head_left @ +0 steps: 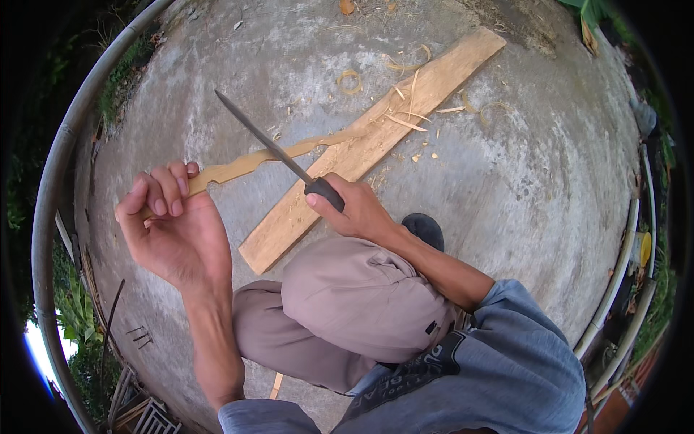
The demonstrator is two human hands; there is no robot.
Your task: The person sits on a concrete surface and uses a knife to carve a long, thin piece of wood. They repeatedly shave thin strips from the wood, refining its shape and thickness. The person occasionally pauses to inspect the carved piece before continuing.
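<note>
My left hand (pixel 173 217) is closed around one end of a wavy, carved strip of wood (pixel 242 166). The strip's thin far end rests over a long wooden plank (pixel 361 148) on the ground. In my right hand (pixel 358 210) is the dark handle of a knife (pixel 264 139), its long blade pointing up and left. The blade crosses above the carved strip; whether it touches the wood I cannot tell. Thin wood shavings (pixel 410 112) lie on the plank's upper half.
Curled shavings (pixel 350 82) and small chips are scattered over the concrete ground (pixel 520 188) around the plank. My bent knees (pixel 347 296) are close to its near end. A bamboo pole (pixel 54 188) curves along the left edge, and pale pipes (pixel 613 289) run along the right.
</note>
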